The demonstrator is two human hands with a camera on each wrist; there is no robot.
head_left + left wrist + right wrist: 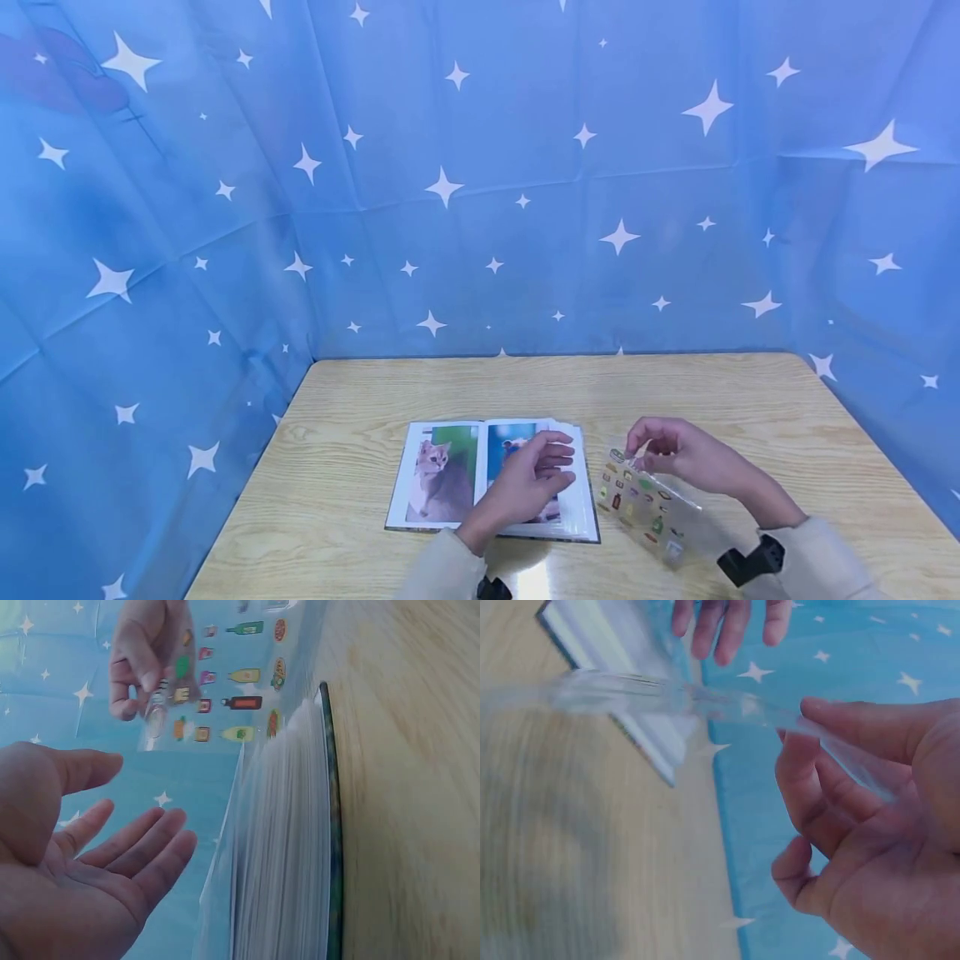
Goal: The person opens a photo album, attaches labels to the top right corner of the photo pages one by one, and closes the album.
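Note:
An open photo album [480, 479] lies on the table, a cat picture [442, 483] on its left page. My left hand [525, 483] hovers over the right page and partly hides the picture there. In the left wrist view its fingers are spread loosely beside the thick stack of album pages [281, 840], holding nothing. Right of the album, my right hand [678, 454] pinches a clear sticker sheet [637, 504] by its upper edge between thumb and fingers. Small food and bottle pictures cover the sheet. From the right wrist, the sheet [735, 706] appears nearly edge-on.
The wooden table [337, 417] bears the album near its middle. A blue curtain [525, 275] with white stars hangs behind the table and along its sides. Dark bands [753, 560] sit at both wrists, over light sleeves.

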